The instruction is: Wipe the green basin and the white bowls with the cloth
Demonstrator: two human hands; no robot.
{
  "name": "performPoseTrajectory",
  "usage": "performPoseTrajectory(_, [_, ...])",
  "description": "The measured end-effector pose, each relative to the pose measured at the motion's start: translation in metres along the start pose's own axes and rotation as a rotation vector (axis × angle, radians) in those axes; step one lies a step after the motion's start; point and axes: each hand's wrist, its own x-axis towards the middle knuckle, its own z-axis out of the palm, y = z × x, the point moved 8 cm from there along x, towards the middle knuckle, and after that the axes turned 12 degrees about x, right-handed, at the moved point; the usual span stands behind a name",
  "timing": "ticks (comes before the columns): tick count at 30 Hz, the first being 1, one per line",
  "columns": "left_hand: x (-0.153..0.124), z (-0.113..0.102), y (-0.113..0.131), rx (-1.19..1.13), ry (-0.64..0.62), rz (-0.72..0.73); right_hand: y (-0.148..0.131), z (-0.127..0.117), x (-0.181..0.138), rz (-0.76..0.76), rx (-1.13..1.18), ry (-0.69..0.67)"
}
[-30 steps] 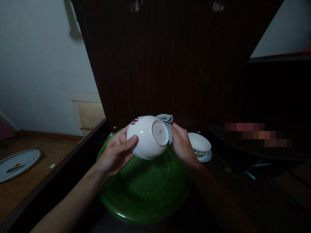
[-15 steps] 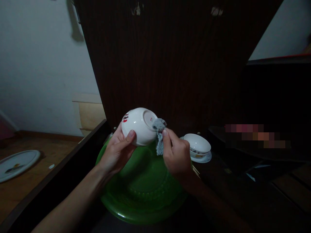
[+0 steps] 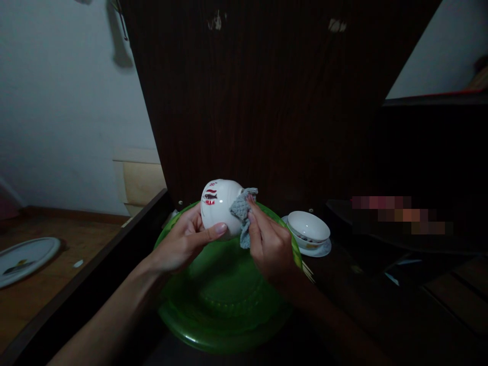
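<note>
A white bowl point(image 3: 223, 213) with a red and black fish pattern is tilted on its side, its base turned to the right. My left hand point(image 3: 186, 231) grips it from the left, thumb pressed on the outside. A bunched grey cloth point(image 3: 240, 207) is pinched in my right hand point(image 3: 269, 236) and pressed against the bowl's base, which it mostly hides. Both hands are above a large green basin point(image 3: 229, 284); its inner floor shows a ring of raised dots.
Right of the basin, stacked white bowls point(image 3: 308, 227) stand on a plate point(image 3: 322, 249), with thin sticks point(image 3: 308, 272) beside the basin. A dark wooden panel point(image 3: 259, 101) rises behind. A dark ledge point(image 3: 95, 274) runs along the left, and an oval white lid-like object point(image 3: 30, 259) lies on the floor.
The bowl has turned in my left hand, so more of its fish pattern shows and its base faces further right. The cloth has moved left and now covers the base.
</note>
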Motion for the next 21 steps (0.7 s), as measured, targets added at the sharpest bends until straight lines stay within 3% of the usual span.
performPoseTrajectory(6, [-0.003, -0.005, 0.003, -0.007, -0.045, -0.012, 0.003, 0.002, 0.001, -0.092, 0.034, -0.044])
performPoseTrajectory(11, [0.002, -0.014, 0.007, -0.053, 0.058, 0.061, 0.001, -0.002, 0.002, -0.061, 0.054, -0.015])
performPoseTrajectory(16, [0.005, -0.016, 0.003, -0.070, 0.103, 0.036, -0.010, -0.005, 0.002, -0.023, 0.134, -0.014])
performPoseTrajectory(21, [0.002, -0.011, -0.001, 0.013, -0.001, -0.040, -0.017, -0.005, 0.004, -0.064, 0.192, -0.045])
